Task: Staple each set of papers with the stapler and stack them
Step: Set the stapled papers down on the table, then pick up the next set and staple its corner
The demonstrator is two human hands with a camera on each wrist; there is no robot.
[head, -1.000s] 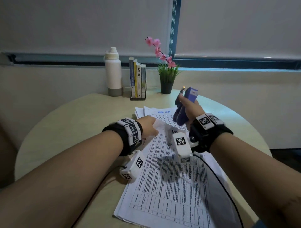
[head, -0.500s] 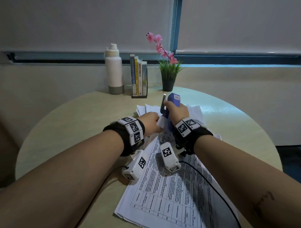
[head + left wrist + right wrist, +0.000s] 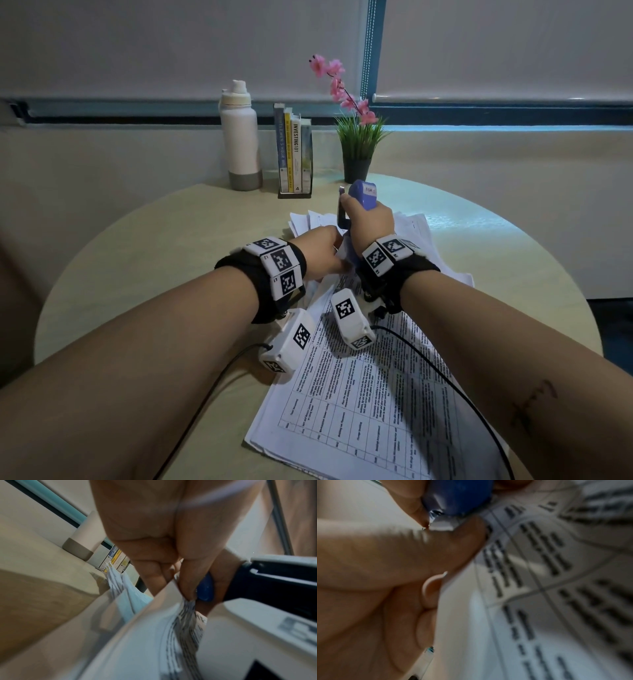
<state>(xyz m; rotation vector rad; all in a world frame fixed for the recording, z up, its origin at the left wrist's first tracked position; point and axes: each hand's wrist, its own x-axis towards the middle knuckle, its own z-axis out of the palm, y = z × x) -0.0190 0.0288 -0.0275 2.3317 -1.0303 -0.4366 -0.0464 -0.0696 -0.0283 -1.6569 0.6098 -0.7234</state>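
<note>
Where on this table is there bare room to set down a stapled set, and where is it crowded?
Bare table lies left of the left hand, in front of the white bottle. Another bare patch sits right of the loose papers. The centre is crowded: the printed set, both hands and the stapler. Books and plant fill the far edge.

blue stapler upright, printed papers beneath

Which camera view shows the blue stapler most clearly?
The head view: the stapler stands upright in the right hand, its whole top end visible. The left wrist view shows only a blue patch behind fingers; the right wrist view shows its blurred nose at the paper corner.
</note>
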